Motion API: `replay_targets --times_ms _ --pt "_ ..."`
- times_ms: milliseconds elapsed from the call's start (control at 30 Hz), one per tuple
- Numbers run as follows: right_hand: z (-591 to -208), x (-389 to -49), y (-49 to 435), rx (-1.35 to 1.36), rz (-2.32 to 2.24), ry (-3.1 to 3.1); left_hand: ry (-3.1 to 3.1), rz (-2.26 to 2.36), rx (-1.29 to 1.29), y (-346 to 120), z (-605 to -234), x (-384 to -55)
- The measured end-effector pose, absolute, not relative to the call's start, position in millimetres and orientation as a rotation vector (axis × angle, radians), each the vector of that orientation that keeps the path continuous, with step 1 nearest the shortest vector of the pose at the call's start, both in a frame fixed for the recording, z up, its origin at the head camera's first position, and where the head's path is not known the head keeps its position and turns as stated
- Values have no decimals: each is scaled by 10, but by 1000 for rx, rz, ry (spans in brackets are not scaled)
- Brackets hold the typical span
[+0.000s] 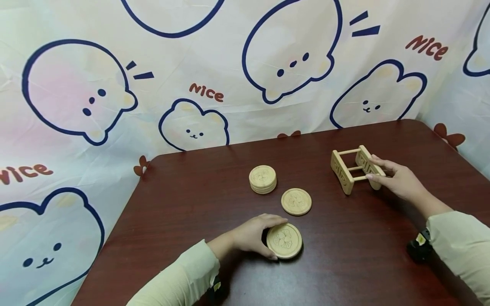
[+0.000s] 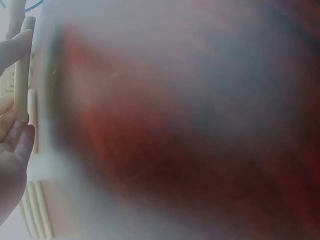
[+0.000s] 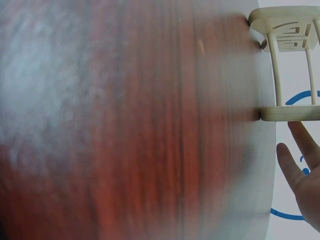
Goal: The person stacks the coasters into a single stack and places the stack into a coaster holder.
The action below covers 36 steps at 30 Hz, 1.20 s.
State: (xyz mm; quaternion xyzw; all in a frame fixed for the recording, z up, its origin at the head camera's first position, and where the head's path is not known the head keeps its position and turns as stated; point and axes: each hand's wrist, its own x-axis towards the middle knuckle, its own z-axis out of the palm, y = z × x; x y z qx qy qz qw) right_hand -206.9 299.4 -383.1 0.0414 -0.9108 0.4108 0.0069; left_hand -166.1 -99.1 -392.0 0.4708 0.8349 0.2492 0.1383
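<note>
My left hand (image 1: 252, 233) holds a round wooden coaster (image 1: 284, 241) by its edge, between thumb and fingers. A flower pattern is cut into the coaster's top. In the left wrist view this coaster (image 2: 22, 75) shows edge-on. Over at the right, a wooden coaster rack (image 1: 358, 168) with two carved end panels joined by thin rods stands on the table. My right hand (image 1: 398, 178) touches the rack's right panel, its fingers fairly straight. In the right wrist view the fingers (image 3: 287, 162) reach the outer side of the rack (image 3: 290, 114).
Another coaster (image 1: 296, 202) lies flat just beyond the held one. Behind it to the left is a short stack of coasters (image 1: 262, 179). The dark brown table (image 1: 191, 199) meets a cartoon-printed cloth (image 1: 237, 114) along its far side.
</note>
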Motion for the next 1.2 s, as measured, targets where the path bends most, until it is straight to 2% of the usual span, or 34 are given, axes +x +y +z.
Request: replay_targets --times_ms 933,1200 --pt "-3848 -2060 3002 108 1276 -2849 2656 892 1268 -1107 -3661 -2010" --pt "-3840 -2076 2996 106 1277 -2863 2743 910 1112 -1164 -3601 -2153"
